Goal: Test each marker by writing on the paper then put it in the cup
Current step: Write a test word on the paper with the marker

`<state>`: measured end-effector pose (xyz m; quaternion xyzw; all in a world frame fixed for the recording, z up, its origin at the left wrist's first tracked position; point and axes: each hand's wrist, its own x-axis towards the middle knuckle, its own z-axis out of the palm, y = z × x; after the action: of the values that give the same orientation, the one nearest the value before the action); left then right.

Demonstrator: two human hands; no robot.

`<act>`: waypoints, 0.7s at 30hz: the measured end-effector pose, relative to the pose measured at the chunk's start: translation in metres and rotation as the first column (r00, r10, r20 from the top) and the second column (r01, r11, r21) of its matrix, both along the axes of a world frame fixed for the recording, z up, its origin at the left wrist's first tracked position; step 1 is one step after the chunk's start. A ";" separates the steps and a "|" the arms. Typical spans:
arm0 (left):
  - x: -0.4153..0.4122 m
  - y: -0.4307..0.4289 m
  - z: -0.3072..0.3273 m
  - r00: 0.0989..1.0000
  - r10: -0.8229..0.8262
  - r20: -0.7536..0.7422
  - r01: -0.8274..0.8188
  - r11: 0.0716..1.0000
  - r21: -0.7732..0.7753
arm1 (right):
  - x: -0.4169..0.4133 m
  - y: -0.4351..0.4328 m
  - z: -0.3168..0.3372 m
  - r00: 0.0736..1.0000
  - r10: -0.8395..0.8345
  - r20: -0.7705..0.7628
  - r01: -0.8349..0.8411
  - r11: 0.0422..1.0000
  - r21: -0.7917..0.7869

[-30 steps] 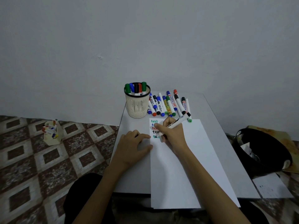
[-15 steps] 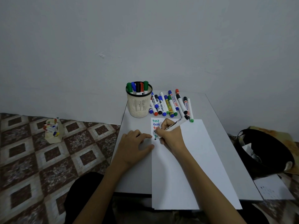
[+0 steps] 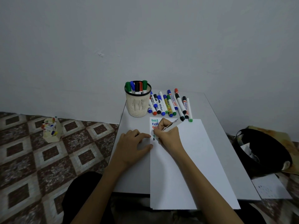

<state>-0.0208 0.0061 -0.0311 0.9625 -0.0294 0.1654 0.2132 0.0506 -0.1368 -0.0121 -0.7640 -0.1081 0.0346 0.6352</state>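
- Seen from above, seated at a pale table (image 3: 134, 175) set against a plain wall (image 3: 145, 38).
- Pinches a marker (image 3: 174, 125) in the right grip (image 3: 168, 135), with fingers and thumb curled tight round the lower part of its white barrel.
- Points the writing end down at the paper (image 3: 186, 159), while the far end slants up and to the right. Cannot tell whether the tip touches the sheet, since the fingers hide it.
- Rests the right grip on the upper left corner of the paper, over a column of written words (image 3: 154, 120). Green, blue and red lines readable at the top, lower lines mostly covered, and a dark mark just left of the knuckles.
- Lays the left grip (image 3: 134, 144) flat on the table with fingers relaxed and slightly spread, holding nothing. Forefinger and thumb tips at the left edge of the paper.
- Paper lengthwise on the right half of the table, with its near end hanging past the table's near edge.
- Beyond the paper, at the far left of the table: a cream mesh cup (image 3: 138, 105) with a black rim, upright.
- Standing in the cup: capped markers (image 3: 137, 87) in green, blue, black, red and green.
- Just right of the cup: a row of loose markers (image 3: 169, 105) lying side by side on the table, caps blue, black, red and green, nearest ends close to the far edge of the paper.
- On the tiled floor (image 3: 40, 159) to the left: a small pale holder (image 3: 51, 130) full of coloured pens.
- On the floor to the right: a black bag (image 3: 262, 152) and, nearer, a loose sheet (image 3: 271, 186) with faint dark marks.
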 end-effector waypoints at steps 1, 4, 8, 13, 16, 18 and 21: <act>0.000 0.000 0.000 1.000 0.001 0.002 -0.001 1.000 0.000 | 0.000 0.001 0.000 1.000 0.000 0.004 0.000 1.000 -0.009; 0.000 0.000 0.000 1.000 0.006 -0.005 -0.006 1.000 0.002 | -0.001 0.001 0.002 1.000 0.008 0.013 -0.007 0.999 -0.051; 0.000 -0.001 -0.001 1.000 0.000 0.021 0.000 1.000 0.002 | -0.001 -0.001 0.003 1.000 0.005 -0.015 -0.006 0.999 -0.038; 0.000 -0.001 0.000 1.000 0.005 0.010 -0.005 1.000 0.002 | -0.001 -0.002 0.002 1.000 -0.002 0.014 0.002 1.000 -0.012; 0.000 -0.001 0.001 1.000 0.000 0.011 0.000 1.000 -0.007 | -0.001 0.000 0.002 1.000 -0.014 0.021 0.014 1.000 -0.022; 0.000 -0.001 0.000 1.000 0.003 0.011 -0.003 1.000 -0.007 | -0.001 -0.001 0.002 1.000 -0.006 0.020 0.007 1.000 -0.027; 0.000 -0.001 0.001 1.000 0.004 0.009 -0.004 1.000 -0.006 | -0.001 -0.002 0.002 1.000 0.006 0.008 -0.006 0.999 -0.031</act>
<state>-0.0211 0.0046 -0.0304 0.9611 -0.0281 0.1703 0.2158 0.0493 -0.1386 -0.0098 -0.7736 -0.1121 0.0351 0.6227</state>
